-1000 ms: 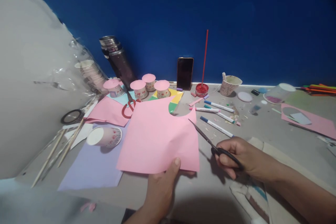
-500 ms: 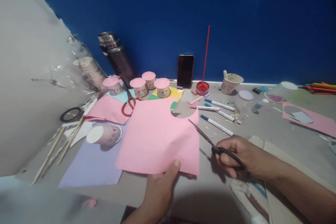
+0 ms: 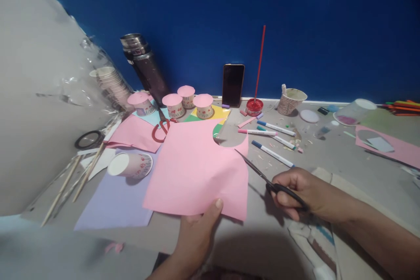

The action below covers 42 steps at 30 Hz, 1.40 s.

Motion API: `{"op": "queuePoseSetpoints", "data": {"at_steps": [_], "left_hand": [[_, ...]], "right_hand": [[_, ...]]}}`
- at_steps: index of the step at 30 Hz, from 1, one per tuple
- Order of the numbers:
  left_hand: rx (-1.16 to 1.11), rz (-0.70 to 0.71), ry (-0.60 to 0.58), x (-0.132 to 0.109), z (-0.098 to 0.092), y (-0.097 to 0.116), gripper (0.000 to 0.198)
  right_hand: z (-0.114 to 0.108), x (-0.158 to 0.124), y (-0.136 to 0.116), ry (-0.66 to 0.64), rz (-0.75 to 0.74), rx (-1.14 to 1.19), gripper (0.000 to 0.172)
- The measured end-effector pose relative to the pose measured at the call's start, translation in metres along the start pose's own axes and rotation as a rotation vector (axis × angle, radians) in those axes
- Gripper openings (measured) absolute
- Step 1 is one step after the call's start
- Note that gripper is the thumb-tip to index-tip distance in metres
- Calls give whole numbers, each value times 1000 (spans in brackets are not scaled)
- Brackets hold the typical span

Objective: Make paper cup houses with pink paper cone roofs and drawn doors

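The rectangular pink paper sheet [image 3: 197,170] is held over the grey tabletop [image 3: 164,236], centred in view. The left hand [image 3: 198,236] pinches its lower edge, thumb above and fingers beneath. The right hand [image 3: 297,194] grips the slim black-handled metal scissors [image 3: 253,167] by the handle loops. The blades are together, with the tip over the sheet just below its notch.

Progress: one rounded notch is cut from the upper right edge; most of the sheet is intact. Four printed white paper cups [image 3: 204,112] carry flat pink paper discs [image 3: 203,99]. One further printed paper cup [image 3: 131,167], on the lilac paper sheet [image 3: 111,210], has no disc; by judgement, that leaves it unfinished.

Markings: cup lettering and the print on the white-barrelled markers [image 3: 273,154] are too small to read reliably. No brand is legible.
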<state>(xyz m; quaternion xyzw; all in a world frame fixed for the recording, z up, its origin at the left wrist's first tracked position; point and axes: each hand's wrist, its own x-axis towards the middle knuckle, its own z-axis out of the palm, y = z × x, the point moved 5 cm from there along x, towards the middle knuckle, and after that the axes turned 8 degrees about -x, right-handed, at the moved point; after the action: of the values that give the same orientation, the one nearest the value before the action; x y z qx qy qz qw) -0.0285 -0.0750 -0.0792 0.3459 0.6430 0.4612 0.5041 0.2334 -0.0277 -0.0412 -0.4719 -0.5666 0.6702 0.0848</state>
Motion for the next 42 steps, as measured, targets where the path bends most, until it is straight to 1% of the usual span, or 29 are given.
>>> {"op": "queuePoseSetpoints", "data": {"at_steps": [2,5,11,16,19,22,26,31,33,38,40,42], "left_hand": [[-43,-12,28,-2,2,2,35],[-101,11,58,-3,3,6,33],[-165,-5,-39,3,2,1,43],[-127,20,-18,6,-4,-8,45],[-128,17,-36,6,-5,-11,48],[-165,16,-44,6,-5,-10,52],[-216,-13,-69,8,-5,-9,52],[-180,-25,-72,9,-8,-11,61],[-177,-18,-69,9,-9,-11,63],[-233,-36,-110,10,-6,-4,67],[-250,-43,-104,12,-7,-3,68],[-259,-24,-73,13,-9,-3,67]], "right_hand": [[-1,0,0,0,3,-8,64],[-1,-1,0,-9,4,-17,64],[-2,0,2,-23,12,-20,63],[-2,1,1,-23,-3,-29,63],[-1,0,-1,-18,13,-27,65],[-2,-1,-2,-13,40,-29,65],[-2,-1,-4,-21,30,-37,64],[-3,-2,-4,-13,50,-45,63],[-3,-2,-4,-14,45,-52,61],[-4,-2,0,-18,53,-58,54],[-4,-2,1,-24,41,-64,53],[-4,-2,0,-30,32,-71,53]]}}
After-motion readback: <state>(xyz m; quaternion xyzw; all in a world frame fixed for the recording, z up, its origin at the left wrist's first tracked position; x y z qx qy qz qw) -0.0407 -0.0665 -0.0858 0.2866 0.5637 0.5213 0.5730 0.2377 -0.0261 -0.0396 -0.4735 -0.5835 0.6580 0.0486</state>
